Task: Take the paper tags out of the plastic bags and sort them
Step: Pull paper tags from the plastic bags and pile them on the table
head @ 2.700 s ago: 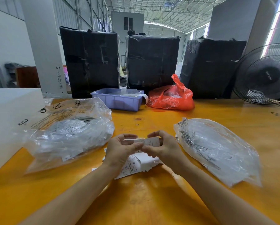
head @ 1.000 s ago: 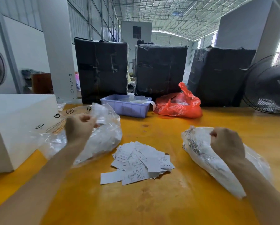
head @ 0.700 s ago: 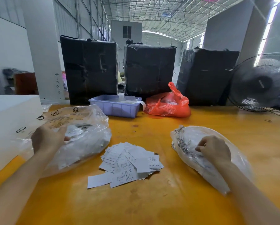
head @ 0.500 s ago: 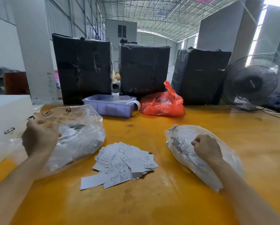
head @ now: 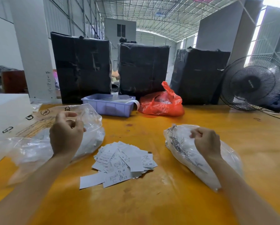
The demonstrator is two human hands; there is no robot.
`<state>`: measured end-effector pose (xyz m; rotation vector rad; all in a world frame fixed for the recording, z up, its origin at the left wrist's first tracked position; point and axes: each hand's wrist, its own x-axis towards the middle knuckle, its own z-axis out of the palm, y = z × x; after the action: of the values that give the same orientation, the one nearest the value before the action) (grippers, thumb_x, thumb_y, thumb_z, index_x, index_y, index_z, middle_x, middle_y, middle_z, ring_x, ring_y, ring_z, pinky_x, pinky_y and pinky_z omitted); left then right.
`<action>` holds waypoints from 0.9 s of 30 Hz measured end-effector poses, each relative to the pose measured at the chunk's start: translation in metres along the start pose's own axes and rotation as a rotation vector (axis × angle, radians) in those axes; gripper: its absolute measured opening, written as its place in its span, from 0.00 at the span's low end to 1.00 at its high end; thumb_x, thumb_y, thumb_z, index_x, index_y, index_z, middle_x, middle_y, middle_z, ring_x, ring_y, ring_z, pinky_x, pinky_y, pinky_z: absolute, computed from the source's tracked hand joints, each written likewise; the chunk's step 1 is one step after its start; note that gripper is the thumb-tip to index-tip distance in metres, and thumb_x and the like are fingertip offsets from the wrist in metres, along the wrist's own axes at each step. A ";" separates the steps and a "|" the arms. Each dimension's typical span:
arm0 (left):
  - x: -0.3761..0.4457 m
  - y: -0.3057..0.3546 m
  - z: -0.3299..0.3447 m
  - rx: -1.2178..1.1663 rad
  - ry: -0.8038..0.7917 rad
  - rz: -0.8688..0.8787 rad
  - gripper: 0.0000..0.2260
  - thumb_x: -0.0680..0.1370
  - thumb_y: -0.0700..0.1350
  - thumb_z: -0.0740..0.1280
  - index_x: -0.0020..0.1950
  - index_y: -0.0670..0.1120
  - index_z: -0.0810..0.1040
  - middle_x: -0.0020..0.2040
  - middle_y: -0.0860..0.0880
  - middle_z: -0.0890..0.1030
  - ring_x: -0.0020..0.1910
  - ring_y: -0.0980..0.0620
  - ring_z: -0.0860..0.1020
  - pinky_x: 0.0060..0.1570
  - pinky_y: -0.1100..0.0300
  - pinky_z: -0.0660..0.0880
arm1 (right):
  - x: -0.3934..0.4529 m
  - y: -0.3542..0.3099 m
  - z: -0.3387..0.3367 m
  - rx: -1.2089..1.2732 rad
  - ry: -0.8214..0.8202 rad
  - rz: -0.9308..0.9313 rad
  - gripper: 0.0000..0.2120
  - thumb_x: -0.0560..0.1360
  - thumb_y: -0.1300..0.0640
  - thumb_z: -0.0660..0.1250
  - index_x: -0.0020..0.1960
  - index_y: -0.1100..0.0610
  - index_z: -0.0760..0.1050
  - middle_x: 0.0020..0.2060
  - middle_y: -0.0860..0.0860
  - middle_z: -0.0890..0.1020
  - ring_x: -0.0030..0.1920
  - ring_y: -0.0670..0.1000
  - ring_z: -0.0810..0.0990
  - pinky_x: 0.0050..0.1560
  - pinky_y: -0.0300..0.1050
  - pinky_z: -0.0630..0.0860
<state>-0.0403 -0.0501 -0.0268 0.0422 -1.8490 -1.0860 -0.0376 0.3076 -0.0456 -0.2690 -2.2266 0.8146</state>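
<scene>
Head view, both hands curled, left (head: 66,135) and right (head: 206,141) on clear bags (head: 184,150)

Left hand (head: 66,135) fingers curled away from camera; grip on the left bag (head: 90,127) unclear. Right hand (head: 206,142) same on right bag (head: 184,153). Tag pile (head: 123,161) print mostly unreadable. White box (head: 7,114) cropped at left edge.

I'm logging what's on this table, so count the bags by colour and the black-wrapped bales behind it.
Clear plastic bags: 2
Red plastic bag: 1
Black-wrapped bales: 3
Total: 6
</scene>
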 end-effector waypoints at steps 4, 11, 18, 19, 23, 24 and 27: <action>-0.015 0.018 0.014 -0.138 -0.200 -0.003 0.07 0.78 0.40 0.65 0.54 0.39 0.74 0.39 0.48 0.80 0.33 0.54 0.80 0.28 0.69 0.76 | -0.007 -0.040 -0.007 0.722 -0.093 0.126 0.07 0.74 0.59 0.68 0.43 0.63 0.81 0.33 0.51 0.84 0.30 0.46 0.79 0.30 0.36 0.75; -0.051 0.053 0.025 -0.565 -0.984 -0.448 0.29 0.61 0.71 0.68 0.45 0.47 0.83 0.41 0.49 0.85 0.40 0.54 0.81 0.40 0.64 0.78 | -0.071 -0.108 0.018 0.926 -0.728 0.126 0.08 0.64 0.54 0.74 0.34 0.59 0.81 0.28 0.53 0.82 0.25 0.46 0.74 0.27 0.37 0.67; -0.067 0.056 0.026 -0.797 -0.866 -0.540 0.13 0.68 0.46 0.71 0.41 0.34 0.83 0.34 0.38 0.78 0.29 0.47 0.74 0.33 0.60 0.75 | -0.085 -0.110 0.026 0.910 -0.830 0.068 0.12 0.70 0.59 0.72 0.39 0.69 0.80 0.28 0.56 0.79 0.26 0.47 0.73 0.28 0.36 0.65; -0.067 0.056 0.026 -0.814 -0.831 -0.574 0.13 0.68 0.44 0.71 0.40 0.33 0.82 0.33 0.38 0.78 0.29 0.47 0.74 0.31 0.61 0.75 | -0.086 -0.110 0.026 0.898 -0.836 0.055 0.10 0.70 0.59 0.72 0.38 0.67 0.80 0.28 0.56 0.80 0.27 0.47 0.73 0.28 0.36 0.66; -0.067 0.056 0.028 -0.785 -0.739 -0.639 0.11 0.64 0.43 0.73 0.38 0.34 0.82 0.35 0.38 0.81 0.35 0.42 0.75 0.35 0.59 0.79 | -0.086 -0.109 0.029 0.809 -0.863 0.024 0.04 0.71 0.60 0.72 0.40 0.62 0.82 0.32 0.53 0.83 0.30 0.46 0.77 0.31 0.35 0.70; -0.067 0.055 0.027 -0.775 -0.724 -0.651 0.12 0.63 0.43 0.73 0.39 0.34 0.82 0.37 0.37 0.81 0.37 0.41 0.76 0.38 0.57 0.79 | -0.086 -0.108 0.030 0.784 -0.871 0.022 0.03 0.71 0.60 0.73 0.40 0.60 0.82 0.32 0.51 0.83 0.30 0.45 0.78 0.31 0.34 0.70; -0.067 0.054 0.026 -0.698 -0.688 -0.688 0.13 0.61 0.44 0.74 0.40 0.37 0.82 0.39 0.41 0.83 0.39 0.47 0.81 0.46 0.56 0.76 | -0.085 -0.108 0.030 0.745 -0.878 0.044 0.02 0.70 0.62 0.73 0.43 0.59 0.81 0.34 0.50 0.84 0.31 0.45 0.79 0.32 0.34 0.71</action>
<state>-0.0019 0.0300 -0.0408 -0.1298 -1.9609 -2.4220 0.0069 0.1748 -0.0421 0.4957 -2.4392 1.9824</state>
